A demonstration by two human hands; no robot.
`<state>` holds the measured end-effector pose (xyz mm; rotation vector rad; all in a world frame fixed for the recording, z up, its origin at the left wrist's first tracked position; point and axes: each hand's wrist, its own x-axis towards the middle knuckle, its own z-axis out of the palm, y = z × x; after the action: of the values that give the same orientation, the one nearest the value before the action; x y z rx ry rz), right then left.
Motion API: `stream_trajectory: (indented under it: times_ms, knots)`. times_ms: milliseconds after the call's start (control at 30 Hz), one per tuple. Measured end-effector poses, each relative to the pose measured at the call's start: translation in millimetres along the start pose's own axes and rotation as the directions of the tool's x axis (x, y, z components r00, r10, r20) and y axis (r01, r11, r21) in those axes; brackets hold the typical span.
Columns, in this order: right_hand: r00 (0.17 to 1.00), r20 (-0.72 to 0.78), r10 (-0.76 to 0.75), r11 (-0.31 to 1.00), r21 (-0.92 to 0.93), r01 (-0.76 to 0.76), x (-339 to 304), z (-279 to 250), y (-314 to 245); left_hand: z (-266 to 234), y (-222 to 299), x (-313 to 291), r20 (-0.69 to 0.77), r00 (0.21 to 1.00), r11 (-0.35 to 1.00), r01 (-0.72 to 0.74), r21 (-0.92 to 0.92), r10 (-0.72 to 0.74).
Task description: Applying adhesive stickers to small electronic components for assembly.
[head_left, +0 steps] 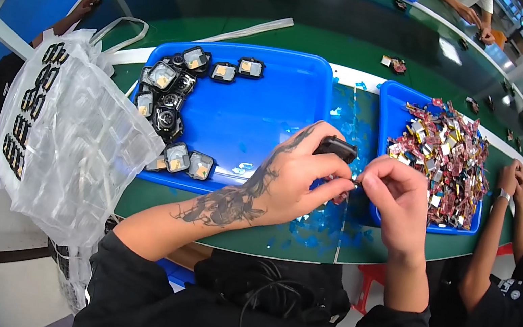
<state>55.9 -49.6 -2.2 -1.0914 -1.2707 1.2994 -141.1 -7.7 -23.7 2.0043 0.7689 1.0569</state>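
My left hand [304, 177] is closed around a small black plastic housing [337, 149], its thumb and forefinger pinched at the near side. Just to the right, my right hand [399, 195] pinches at the same spot, its fingertips almost meeting the left ones. Whatever lies between the right fingertips is too small to make out. Below the left wrist is a blue tray [248, 120] with several black square watch-like cases [171, 100] grouped at its left side. A second blue tray [385, 125], heaped with small red circuit boards and silver battery cells [443, 161], stands beyond the right hand.
Clear plastic blister sheets [78, 134] hang over the table's left end. Blue film scraps [312, 233] litter the green tabletop between the trays. A dark conveyor belt [338, 22] carrying loose parts runs behind. Co-workers sit at both sides, one forearm [489, 227] near the right tray.
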Motion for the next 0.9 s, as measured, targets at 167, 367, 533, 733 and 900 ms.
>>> stream_trajectory:
  times_ms: [167, 367, 533, 733, 900]
  knots:
    - [0.963, 0.166, 0.210, 0.953, 0.184, -0.240, 13, -6, 1, 4, -2, 2, -0.065, 0.937, 0.926, -0.327, 0.188, 0.344]
    - [0.888, 0.041, -0.457, 0.363, -0.903, 0.229, 24, -3, 17, 16, 0, -5, -0.145, 0.989, 0.988, -0.008, -0.156, -0.015]
    - [0.947, -0.063, -0.315, 0.746, -0.634, 0.206, 13, 0, 6, 13, -9, -3, -0.086, 0.940, 0.859, 0.262, -0.441, -0.331]
    - [0.939, -0.036, -0.343, 0.846, -0.447, 0.292, 11, 10, 7, 11, -8, -3, 0.034, 0.947, 0.847, 0.302, -0.439, -0.320]
    - [0.967, -0.169, -0.190, 0.975, -0.147, 0.165, 7, 8, -3, 4, 4, 2, 0.024, 0.934, 0.777, 0.310, -0.549, -0.356]
